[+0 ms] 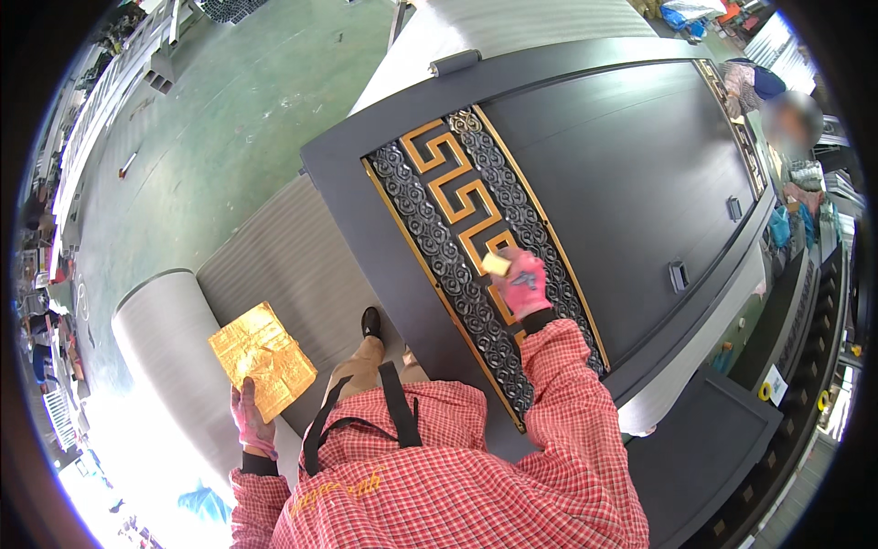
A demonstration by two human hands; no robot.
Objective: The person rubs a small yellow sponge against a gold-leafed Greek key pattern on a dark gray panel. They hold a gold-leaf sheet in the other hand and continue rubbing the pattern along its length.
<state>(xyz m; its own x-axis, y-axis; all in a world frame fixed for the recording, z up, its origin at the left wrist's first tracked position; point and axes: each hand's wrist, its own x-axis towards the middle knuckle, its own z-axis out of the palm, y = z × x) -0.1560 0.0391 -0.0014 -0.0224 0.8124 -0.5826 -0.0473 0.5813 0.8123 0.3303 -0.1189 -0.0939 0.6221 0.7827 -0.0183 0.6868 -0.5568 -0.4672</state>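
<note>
Gold foil sheet (262,352) off to left, near grey roll (165,316), lower edge pinched in left hand (252,423). Gold key pattern (487,201) down dark grey panel (622,174), between dark scrollwork bands (448,265). Right hand (523,284) above, fingers closed on small pale-yellow pad (496,264); can't tell whether pad touches pattern. Co-worker (757,80) beyond, at panel's far right end.

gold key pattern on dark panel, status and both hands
Left hand holding crinkled gold sheet. Right hand gripping pale yellow block at gold key pattern. Right hand hides part of it.
</note>
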